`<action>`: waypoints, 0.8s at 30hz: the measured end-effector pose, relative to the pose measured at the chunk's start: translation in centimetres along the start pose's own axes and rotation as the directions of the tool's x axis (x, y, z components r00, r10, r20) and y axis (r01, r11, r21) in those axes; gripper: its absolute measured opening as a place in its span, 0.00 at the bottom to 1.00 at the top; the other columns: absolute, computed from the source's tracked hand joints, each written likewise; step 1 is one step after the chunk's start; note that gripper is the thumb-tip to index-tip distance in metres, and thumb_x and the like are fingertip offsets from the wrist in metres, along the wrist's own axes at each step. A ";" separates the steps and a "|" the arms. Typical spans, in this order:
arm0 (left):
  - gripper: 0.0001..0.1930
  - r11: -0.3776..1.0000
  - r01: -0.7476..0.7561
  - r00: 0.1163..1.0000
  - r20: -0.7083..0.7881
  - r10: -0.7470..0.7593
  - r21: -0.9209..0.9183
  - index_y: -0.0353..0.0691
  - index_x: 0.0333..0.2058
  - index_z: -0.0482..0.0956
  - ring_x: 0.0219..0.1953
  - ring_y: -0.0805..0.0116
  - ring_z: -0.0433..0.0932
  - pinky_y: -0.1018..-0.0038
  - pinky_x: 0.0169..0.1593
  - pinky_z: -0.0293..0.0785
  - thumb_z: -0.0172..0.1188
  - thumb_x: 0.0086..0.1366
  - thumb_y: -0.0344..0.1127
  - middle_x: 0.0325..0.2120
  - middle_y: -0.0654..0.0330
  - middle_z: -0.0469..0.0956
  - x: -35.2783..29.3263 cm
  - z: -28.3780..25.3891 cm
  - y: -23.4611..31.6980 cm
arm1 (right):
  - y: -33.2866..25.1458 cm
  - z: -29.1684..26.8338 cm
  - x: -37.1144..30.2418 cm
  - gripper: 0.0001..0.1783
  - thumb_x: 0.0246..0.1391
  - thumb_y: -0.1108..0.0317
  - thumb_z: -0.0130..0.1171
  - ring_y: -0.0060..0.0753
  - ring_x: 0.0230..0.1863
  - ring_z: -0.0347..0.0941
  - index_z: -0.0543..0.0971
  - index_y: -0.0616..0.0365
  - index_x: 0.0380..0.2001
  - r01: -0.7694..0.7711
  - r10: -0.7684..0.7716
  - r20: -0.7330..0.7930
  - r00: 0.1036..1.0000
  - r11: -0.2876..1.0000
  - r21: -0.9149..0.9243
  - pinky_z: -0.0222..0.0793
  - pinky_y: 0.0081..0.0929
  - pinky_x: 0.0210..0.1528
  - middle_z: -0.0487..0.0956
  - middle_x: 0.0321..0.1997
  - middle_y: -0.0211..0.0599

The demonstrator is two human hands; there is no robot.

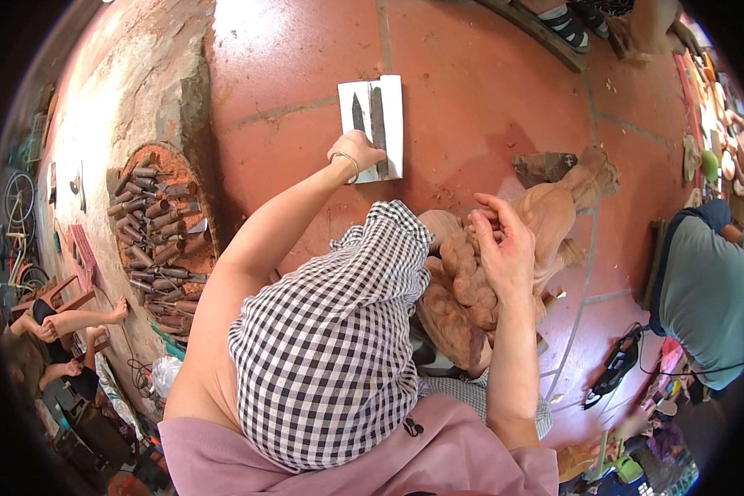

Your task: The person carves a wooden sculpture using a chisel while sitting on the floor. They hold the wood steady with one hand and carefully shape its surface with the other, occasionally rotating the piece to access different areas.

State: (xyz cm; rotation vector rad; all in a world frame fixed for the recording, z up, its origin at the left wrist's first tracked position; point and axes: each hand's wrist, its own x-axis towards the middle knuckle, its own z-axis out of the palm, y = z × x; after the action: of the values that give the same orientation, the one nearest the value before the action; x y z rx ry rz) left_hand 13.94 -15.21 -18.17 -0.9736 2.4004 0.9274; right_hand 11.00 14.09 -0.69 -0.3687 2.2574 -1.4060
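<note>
My left hand (357, 150) reaches down onto a white sheet (395, 124) on the floor. It is closed over the lower end of a dark pointed blade (357, 112), whose tip points away from me. A long dark flat bar (378, 116) lies beside the blade, with the thumb side of that hand against its lower part. My right hand (508, 252) hovers over a carved wooden figure (546, 215), with thumb and forefinger apart and the other fingers loosely bent. I see nothing in it. The carving's rounded, muscular shapes (471, 281) lie close beneath this hand.
On the left, a basket (211, 198) holds many wooden-handled carving tools (157, 223). A dark wood block (544, 168) touches the carving's far side. Checked cloth (331, 331) covers my lap. One person (703, 289) sits right; another's foot (564, 31) shows at far right. A black bag (618, 364) lies right.
</note>
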 end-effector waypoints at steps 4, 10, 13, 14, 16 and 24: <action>0.12 0.906 -0.029 0.997 0.059 0.059 -0.423 0.35 0.30 0.82 0.27 0.72 0.80 0.75 0.33 0.76 0.67 0.53 0.39 0.24 0.59 0.82 0.9 0.5 -1.7 | -0.3 -0.1 -0.1 0.13 0.59 0.68 0.61 0.30 0.39 0.80 0.79 0.60 0.46 0.001 -0.001 0.014 1.000 1.000 -0.019 0.75 0.26 0.41 0.82 0.37 0.41; 0.03 0.597 0.051 0.962 0.199 0.185 -0.801 0.43 0.33 0.79 0.25 0.86 0.73 0.86 0.31 0.70 0.62 0.65 0.33 0.24 0.72 0.77 -0.8 -1.7 -1.5 | -0.2 0.0 -0.1 0.13 0.59 0.70 0.61 0.27 0.38 0.80 0.78 0.62 0.46 0.005 -0.005 0.007 1.000 1.000 0.013 0.75 0.25 0.41 0.82 0.36 0.39; 0.03 0.490 -0.003 0.919 0.191 0.345 -0.872 0.43 0.34 0.78 0.26 0.86 0.73 0.86 0.32 0.70 0.61 0.66 0.34 0.25 0.72 0.77 -3.1 -3.0 1.2 | -0.3 -0.5 -0.2 0.11 0.60 0.71 0.59 0.25 0.36 0.79 0.78 0.64 0.44 -0.031 0.039 -0.035 0.999 0.978 0.208 0.76 0.22 0.39 0.82 0.35 0.37; 0.04 0.526 -0.025 0.912 0.196 0.360 -0.850 0.43 0.34 0.77 0.27 0.85 0.73 0.85 0.33 0.70 0.60 0.68 0.35 0.25 0.72 0.77 -4.4 -3.8 3.2 | -0.3 -0.8 -0.3 0.10 0.61 0.71 0.58 0.24 0.35 0.79 0.78 0.65 0.44 -0.032 0.055 -0.060 0.997 0.943 0.331 0.76 0.22 0.38 0.82 0.35 0.37; 0.05 0.517 -0.130 0.849 0.174 0.498 -0.846 0.43 0.34 0.77 0.28 0.84 0.73 0.84 0.34 0.70 0.60 0.68 0.35 0.26 0.70 0.79 -6.6 -4.6 6.1 | -1.1 -1.4 -0.9 0.09 0.63 0.73 0.56 0.24 0.34 0.78 0.77 0.67 0.42 -0.003 0.066 -0.116 0.991 0.880 0.475 0.76 0.20 0.36 0.81 0.35 0.39; 0.05 0.402 -0.610 0.233 0.330 0.915 -0.683 0.34 0.32 0.82 0.27 0.68 0.78 0.75 0.29 0.71 0.67 0.57 0.28 0.26 0.57 0.80 -16.7 -7.8 16.5 | -3.6 -3.9 -8.5 0.40 0.54 0.64 0.68 0.21 0.35 0.75 0.59 0.63 0.64 -0.083 0.127 -0.015 0.992 0.728 0.681 0.74 0.17 0.33 0.74 0.43 0.37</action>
State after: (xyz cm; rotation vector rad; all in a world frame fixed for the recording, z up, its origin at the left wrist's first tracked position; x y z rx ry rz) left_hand 12.68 -4.01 3.86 0.6851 1.8923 1.8144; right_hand 16.27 19.36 5.98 0.0547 1.5938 -2.0655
